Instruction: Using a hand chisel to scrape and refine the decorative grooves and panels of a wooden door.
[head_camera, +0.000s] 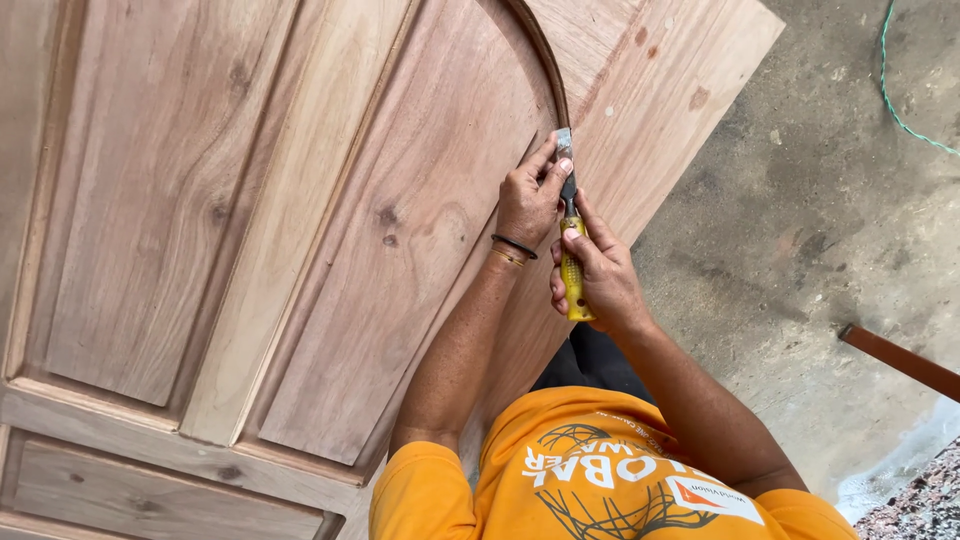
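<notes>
Chisel sits in your right hand, fingers wrapped round its yellow handle; your left hand pinches the blade against the wooden door.

Both hands gripping yellow-handled chisel, blade on curved groove of wooden door

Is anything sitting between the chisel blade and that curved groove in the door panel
Nothing visible. The chisel blade tip lies right at the curved groove of the wooden door. The left hand steadies the blade beside it; the right hand grips the yellow handle.
</notes>
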